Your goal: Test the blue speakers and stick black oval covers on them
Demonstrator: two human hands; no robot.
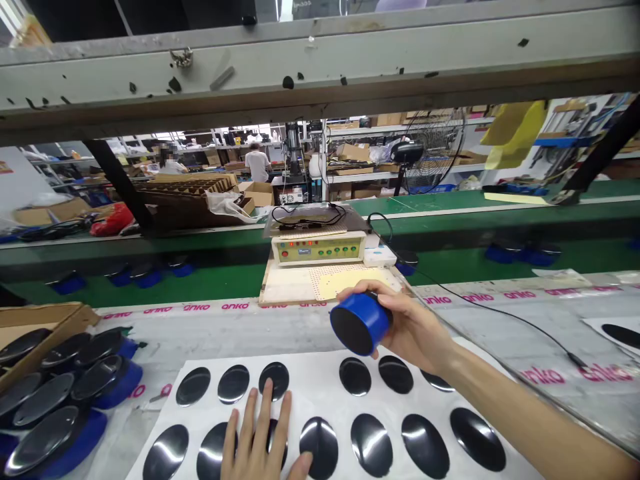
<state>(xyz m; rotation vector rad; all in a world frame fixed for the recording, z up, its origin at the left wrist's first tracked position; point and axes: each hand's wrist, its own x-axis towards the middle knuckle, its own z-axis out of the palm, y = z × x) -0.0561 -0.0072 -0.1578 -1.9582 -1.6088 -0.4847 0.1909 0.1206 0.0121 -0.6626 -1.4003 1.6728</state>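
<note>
My right hand (413, 327) is wrapped round a short blue cylinder (367, 325) with a dark round end, held tilted above the far part of a white sheet (315, 373). Rows of glossy black discs (371, 445) lie on that sheet. Flat on the sheet is my left hand (260, 437), fingers spread, one fingertip touching a black disc (274, 380) in the far row. Its palm and fingers partly cover other discs. To the left, several blue cylinders with shiny black tops (55, 440) stand crowded together.
A control box (320, 248) with lit buttons stands on a wooden board. Behind it runs a green conveyor (225, 250) carrying more blue pieces (145, 275). A cardboard box (75, 320) is at left. A black cable (500, 310) crosses the right side. Overhead is a shelf beam (350, 60). Two people are far back.
</note>
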